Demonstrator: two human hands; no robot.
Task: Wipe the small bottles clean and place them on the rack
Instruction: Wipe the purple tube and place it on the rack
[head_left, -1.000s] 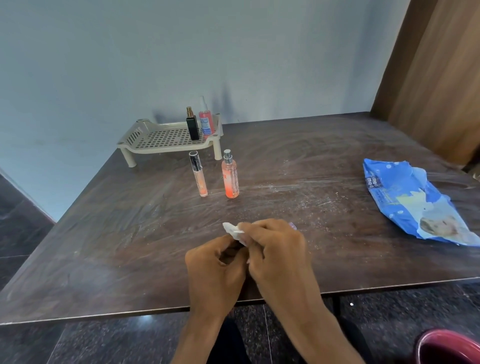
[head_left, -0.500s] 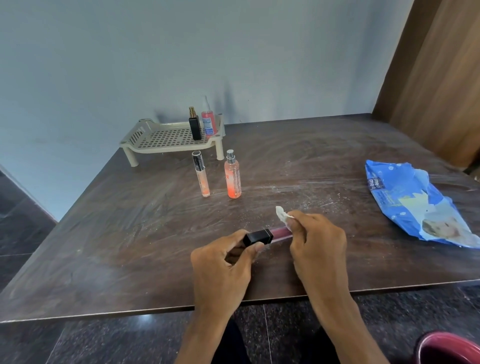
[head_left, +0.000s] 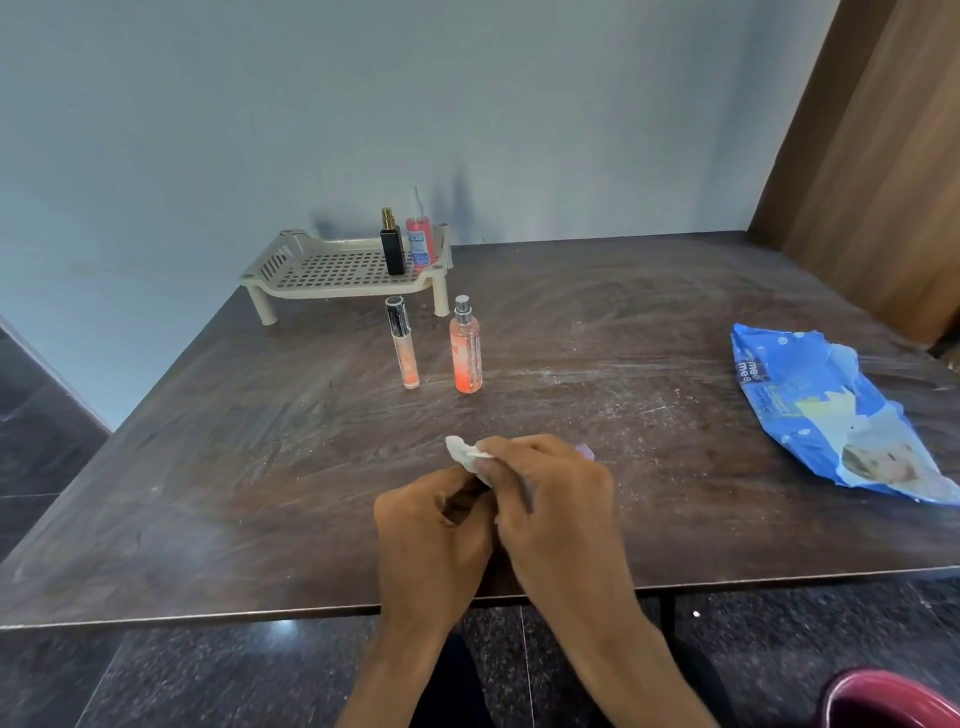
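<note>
The right hand (head_left: 550, 499) is closed round a white wipe (head_left: 465, 451) wrapped over the small bottle (head_left: 586, 452), whose pink end peeks out rightward. The left hand (head_left: 431, 525) seems to grip its hidden other end. The bottle lies crosswise. The rack (head_left: 322, 267) stands well ahead, slightly left, nearer the left hand.

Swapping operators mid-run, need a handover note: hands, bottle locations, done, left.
Hands: left grip holds one end of a small pink-bodied bottle, mostly hidden; right grip holds a crumpled white wipe round it, near the front edge of the dark brown table.
Done: black square bottle with gold top and pink spray bottle stand on the cream perforated plastic rack.
Left: finish this bottle and rack it; then the slim clear black-capped tube and the orange spray bottle, both upright on the table before the rack.
Spare: blue wipes pack lies at right.
</note>
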